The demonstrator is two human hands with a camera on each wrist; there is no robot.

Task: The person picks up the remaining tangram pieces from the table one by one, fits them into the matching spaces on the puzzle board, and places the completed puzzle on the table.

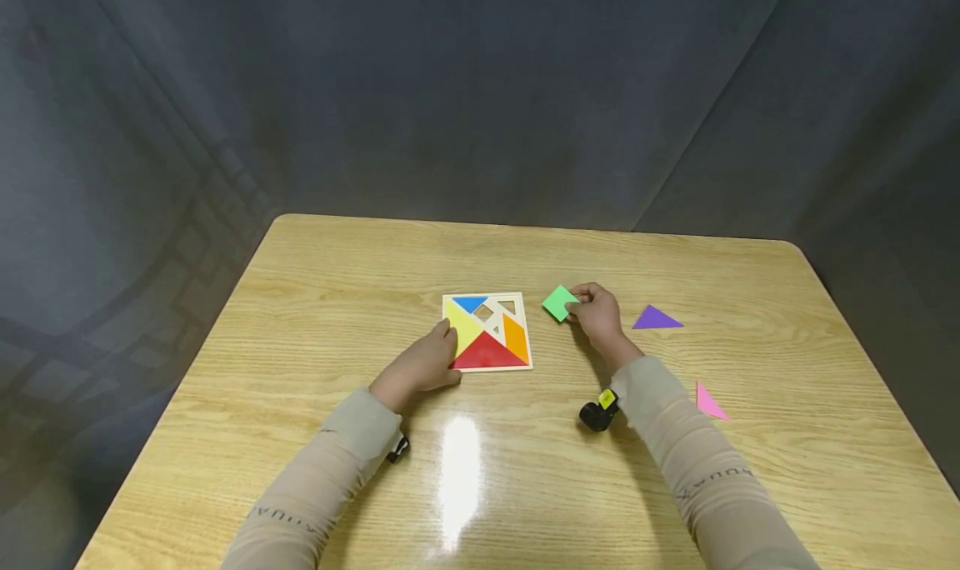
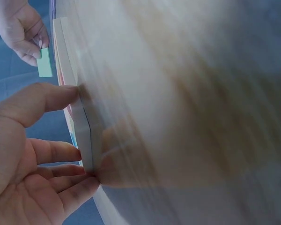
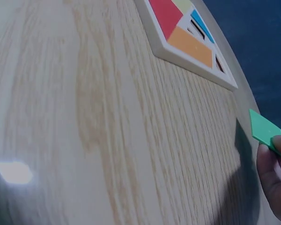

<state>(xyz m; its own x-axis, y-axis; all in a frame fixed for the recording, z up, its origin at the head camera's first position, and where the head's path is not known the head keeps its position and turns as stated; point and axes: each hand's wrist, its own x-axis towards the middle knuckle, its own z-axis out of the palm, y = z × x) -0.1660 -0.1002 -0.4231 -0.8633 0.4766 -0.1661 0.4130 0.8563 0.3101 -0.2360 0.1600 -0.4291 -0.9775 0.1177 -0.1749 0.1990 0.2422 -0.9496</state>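
Note:
A square white tangram board [image 1: 530, 349] lies on the table with blue, yellow, red and orange pieces set in it. Several of its recesses are bare, among them a diamond-shaped one. My left hand [image 1: 429, 360] grips the board's near left corner, thumb at the front edge and fingers at the left side; the left wrist view shows thumb [image 2: 61, 97] and fingertips along the rim. Just right of the board, my right hand [image 1: 600, 313] pinches a green square piece [image 1: 558, 302] between thumb and fingers. That green square [image 3: 263, 126] is raised above the table in the right wrist view.
A purple triangle [image 1: 656, 318] lies on the table to the right of my right hand. Nearer, beside the right forearm, is a pink triangle [image 1: 708, 402]. Dark curtains [image 1: 480, 95] hang behind the wooden table [image 1: 337, 262].

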